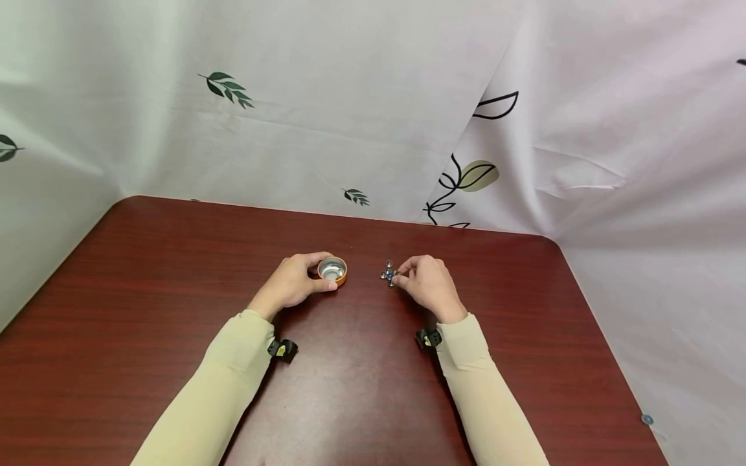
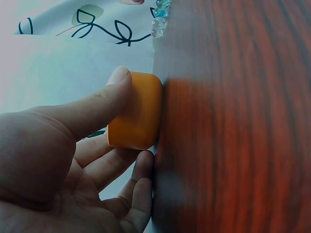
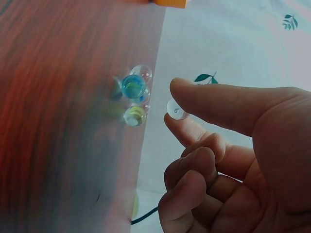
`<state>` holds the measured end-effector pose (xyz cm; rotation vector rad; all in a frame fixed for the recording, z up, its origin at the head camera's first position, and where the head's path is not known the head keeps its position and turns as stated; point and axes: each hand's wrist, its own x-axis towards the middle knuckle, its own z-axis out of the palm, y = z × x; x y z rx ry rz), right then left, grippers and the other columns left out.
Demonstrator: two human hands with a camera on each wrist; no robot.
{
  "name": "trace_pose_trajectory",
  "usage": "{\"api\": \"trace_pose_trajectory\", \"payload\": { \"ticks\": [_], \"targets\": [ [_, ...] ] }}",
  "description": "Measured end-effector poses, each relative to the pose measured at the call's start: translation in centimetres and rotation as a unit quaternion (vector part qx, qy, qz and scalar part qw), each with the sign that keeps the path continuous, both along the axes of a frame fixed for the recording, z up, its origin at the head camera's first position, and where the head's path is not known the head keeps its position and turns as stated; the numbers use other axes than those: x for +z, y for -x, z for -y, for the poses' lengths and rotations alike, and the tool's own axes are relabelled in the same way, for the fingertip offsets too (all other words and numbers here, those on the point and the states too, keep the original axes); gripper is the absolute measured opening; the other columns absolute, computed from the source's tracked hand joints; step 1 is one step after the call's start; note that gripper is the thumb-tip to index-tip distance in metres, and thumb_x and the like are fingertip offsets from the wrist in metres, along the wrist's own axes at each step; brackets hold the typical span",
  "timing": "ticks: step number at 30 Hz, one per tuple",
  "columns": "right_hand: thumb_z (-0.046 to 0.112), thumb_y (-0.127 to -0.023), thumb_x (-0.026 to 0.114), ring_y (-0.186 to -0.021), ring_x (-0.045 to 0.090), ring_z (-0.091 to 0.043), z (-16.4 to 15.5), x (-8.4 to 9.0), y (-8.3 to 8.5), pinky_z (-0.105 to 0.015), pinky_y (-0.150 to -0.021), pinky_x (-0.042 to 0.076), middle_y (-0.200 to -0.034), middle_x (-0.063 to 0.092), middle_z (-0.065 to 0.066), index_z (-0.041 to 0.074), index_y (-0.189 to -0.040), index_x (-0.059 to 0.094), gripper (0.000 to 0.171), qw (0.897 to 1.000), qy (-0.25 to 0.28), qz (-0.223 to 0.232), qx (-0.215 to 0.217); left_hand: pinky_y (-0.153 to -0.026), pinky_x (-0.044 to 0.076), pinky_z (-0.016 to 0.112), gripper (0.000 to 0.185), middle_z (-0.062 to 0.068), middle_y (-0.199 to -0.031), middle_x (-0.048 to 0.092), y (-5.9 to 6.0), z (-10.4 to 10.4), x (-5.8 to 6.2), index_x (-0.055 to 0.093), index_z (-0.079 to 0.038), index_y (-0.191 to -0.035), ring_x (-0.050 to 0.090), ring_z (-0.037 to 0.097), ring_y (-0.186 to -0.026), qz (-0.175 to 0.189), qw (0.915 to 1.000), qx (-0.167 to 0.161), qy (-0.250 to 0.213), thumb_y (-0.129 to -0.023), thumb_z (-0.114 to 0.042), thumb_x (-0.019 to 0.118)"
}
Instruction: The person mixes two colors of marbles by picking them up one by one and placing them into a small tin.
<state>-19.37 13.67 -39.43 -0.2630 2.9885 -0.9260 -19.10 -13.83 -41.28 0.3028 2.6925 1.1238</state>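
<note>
My left hand [image 1: 294, 279] holds a small round orange tin [image 1: 344, 278] on the table, thumb on one side and fingers on the other. The tin's open top faces up and shows a bare silvery inside in the head view. To its right lies a cluster of glass marbles [image 3: 133, 87], some clear, some tinted blue or yellow-green. My right hand [image 1: 430, 285] is at that cluster. Between its thumb and index fingertip it pinches one clear marble [image 3: 176, 109], apart from the others; its remaining fingers are curled toward the palm.
The reddish-brown wooden table [image 1: 350, 388] has rounded far corners. White curtains [image 1: 350, 97] with leaf prints hang behind it and at both sides. Dark wrist straps [image 1: 283, 350] sit at the cuffs of the pale sleeves [image 1: 224, 372].
</note>
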Motion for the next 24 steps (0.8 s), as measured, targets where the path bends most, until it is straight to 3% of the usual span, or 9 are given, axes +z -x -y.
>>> {"api": "trace_pose_trajectory", "payload": {
  "ticks": [16, 24],
  "targets": [
    [0.018, -0.085, 0.081, -0.055, 0.047, -0.012, 1.3, 0.4, -0.2, -0.027, -0.052, 0.036, -0.059, 0.052, 0.003, 0.012, -0.087, 0.076, 0.008, 1.0, 0.012, -0.025, 0.005, -0.1, 0.045, 0.048, 0.058, 0.011, -0.126, 0.067, 0.1, 0.0, 0.0, 0.058, -0.015, -0.141, 0.058, 0.03, -0.119, 0.004, 1.0, 0.004, 0.003, -0.089, -0.027, 0.08],
    [0.02, -0.087, 0.081, -0.057, 0.049, -0.013, 2.1, 0.4, -0.4, -0.029, -0.054, 0.04, -0.062, 0.054, 0.002, 0.013, -0.091, 0.077, 0.009, 0.999, 0.02, -0.038, 0.007, -0.1, 0.045, 0.049, 0.06, 0.011, -0.125, 0.067, 0.0, 0.0, 0.0, 0.058, -0.013, -0.142, 0.059, 0.03, -0.118, -0.001, 1.0, 0.001, 0.0, -0.088, -0.028, 0.08]
  ]
}}
